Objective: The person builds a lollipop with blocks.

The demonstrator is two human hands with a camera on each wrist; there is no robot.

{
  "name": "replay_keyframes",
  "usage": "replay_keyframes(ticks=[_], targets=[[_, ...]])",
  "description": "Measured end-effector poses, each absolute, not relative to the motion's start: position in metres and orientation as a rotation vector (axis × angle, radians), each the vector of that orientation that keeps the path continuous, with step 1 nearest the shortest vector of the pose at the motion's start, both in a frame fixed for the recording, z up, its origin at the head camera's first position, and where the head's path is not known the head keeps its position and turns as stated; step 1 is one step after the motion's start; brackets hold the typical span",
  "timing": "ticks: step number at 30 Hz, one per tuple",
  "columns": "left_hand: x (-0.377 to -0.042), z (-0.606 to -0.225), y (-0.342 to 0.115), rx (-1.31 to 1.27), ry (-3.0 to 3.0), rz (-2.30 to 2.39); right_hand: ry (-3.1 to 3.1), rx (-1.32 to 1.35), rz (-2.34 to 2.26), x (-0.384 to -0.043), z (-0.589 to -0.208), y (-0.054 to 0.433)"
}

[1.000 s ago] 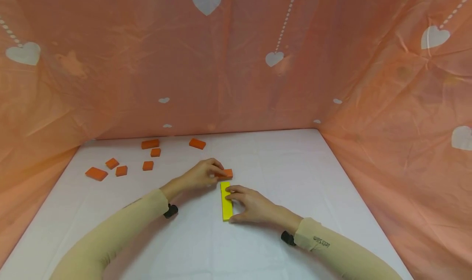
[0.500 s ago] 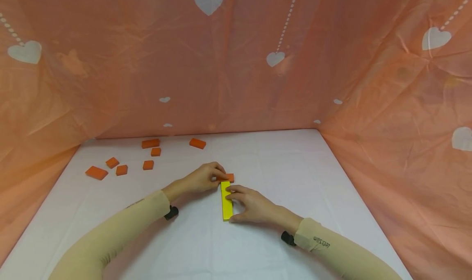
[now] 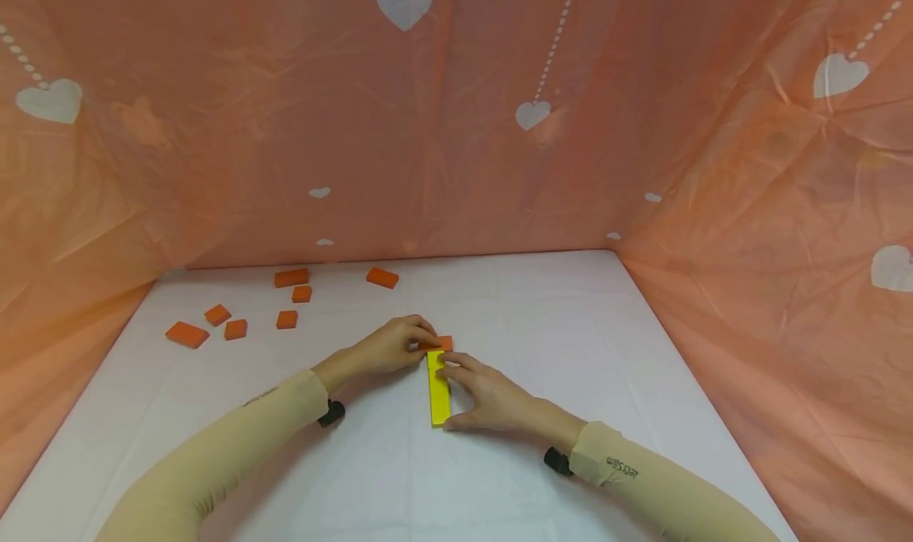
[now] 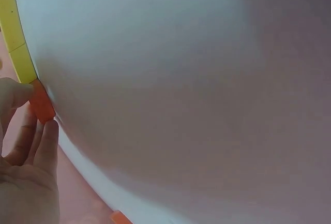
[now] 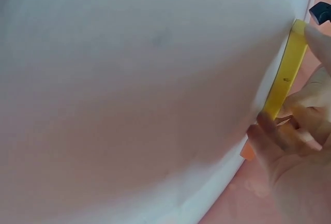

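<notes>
In the head view, a row of yellow blocks (image 3: 439,395) lies lengthwise on the white-covered table; the left wrist view shows a seam between a longer and a shorter block. My left hand (image 3: 391,344) pinches an orange block (image 4: 42,102) between thumb and fingers. That block lies crosswise against the row's far end and is partly hidden by my fingers. My right hand (image 3: 492,398) spans the yellow row from the right, thumb at its near end. Its fingertips (image 5: 265,125) look blurred at the far end, close to the orange block.
Loose orange blocks lie at the table's back left, among them a larger one (image 3: 187,335), a small square one (image 3: 287,319) and an oblong one (image 3: 382,277). A pink curtain (image 3: 471,169) with white hearts rises behind the table (image 3: 571,328) and along its sides.
My left hand has drawn the orange block nearer, closing the gap to the yellow row. My right fingertips have shifted slightly toward the far end, while the thumb has stayed put.
</notes>
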State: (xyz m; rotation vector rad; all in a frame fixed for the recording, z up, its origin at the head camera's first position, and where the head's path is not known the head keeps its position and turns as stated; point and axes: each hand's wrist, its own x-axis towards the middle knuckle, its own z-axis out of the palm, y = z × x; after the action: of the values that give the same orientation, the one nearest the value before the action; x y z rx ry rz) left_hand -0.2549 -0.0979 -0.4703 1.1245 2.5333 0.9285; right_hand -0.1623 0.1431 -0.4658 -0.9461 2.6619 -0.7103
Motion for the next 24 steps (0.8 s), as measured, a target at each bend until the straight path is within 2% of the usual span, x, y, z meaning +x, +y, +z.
replay_keyframes(ticks=[24], targets=[[-0.253,-0.474,-0.105,1.155,2.551,0.974,2.631,-0.865,-0.606,-0.171,-0.456,0.140]])
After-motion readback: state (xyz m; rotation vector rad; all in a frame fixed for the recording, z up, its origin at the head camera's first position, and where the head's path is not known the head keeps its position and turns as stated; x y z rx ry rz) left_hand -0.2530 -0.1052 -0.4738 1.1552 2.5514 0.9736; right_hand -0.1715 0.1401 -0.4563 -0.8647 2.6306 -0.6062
